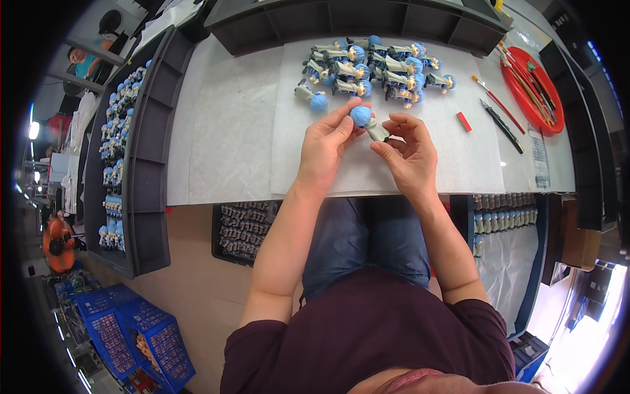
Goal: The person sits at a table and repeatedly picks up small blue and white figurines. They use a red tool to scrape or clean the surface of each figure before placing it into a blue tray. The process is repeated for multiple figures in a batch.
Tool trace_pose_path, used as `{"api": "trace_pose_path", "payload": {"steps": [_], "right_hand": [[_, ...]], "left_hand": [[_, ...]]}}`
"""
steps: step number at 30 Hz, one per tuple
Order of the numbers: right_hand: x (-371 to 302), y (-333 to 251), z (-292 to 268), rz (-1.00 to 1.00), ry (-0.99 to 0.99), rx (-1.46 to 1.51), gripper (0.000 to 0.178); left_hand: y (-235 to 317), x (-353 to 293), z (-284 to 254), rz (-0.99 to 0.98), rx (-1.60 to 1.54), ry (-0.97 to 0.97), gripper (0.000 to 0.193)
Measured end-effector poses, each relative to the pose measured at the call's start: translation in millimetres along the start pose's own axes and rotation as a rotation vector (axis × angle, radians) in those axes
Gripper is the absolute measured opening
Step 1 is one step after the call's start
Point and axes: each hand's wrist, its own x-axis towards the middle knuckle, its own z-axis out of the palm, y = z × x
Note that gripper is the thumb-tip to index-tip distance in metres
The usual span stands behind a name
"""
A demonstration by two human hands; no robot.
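Note:
Between my two hands, above the near part of the white table sheet, is a small figurine [377, 130] with a blue head and a pale grey-white body. My left hand [328, 140] pinches it at the blue head with thumb and fingers. The fingers of my right hand [410, 150] curl around its lower end, thumb on the near side. Just beyond my left hand lies a single similar figurine [311, 97], its blue head toward me. A cluster of several figurines [398, 65] lies on the sheet farther off, mostly with heads to the right.
A dark crate [354, 23] spans the far edge. At left stands a crate [147, 171] of figurines. On the right are a red dish [548, 105] of brushes, a red-handled brush [502, 108], a black pen [503, 128] and a red block [464, 122]. Filled trays [243, 230] sit below the table.

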Motion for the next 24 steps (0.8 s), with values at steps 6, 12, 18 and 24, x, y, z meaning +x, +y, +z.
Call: {"api": "trace_pose_path", "payload": {"steps": [6,12,18,24], "right_hand": [[-1.8,2.0,1.3,-0.053,0.045,-0.018,0.053],[-2.9,-7.0,7.9,-0.037,0.011,-0.119,0.044],[1.7,-7.3,1.2,-0.100,0.105,-0.211,0.033],[-46.2,-33.5,-65.5,-0.311,0.352,-0.181,0.034]], "left_hand": [[0.8,-3.9,2.3,0.029,0.184,0.034,0.034],[0.3,-4.5,-7.2,0.033,0.062,0.012,0.031],[1.1,4.1,5.2,0.071,0.126,-0.053,0.032],[-2.8,0.7,-6.1,0.035,0.228,-0.050,0.033]]}}
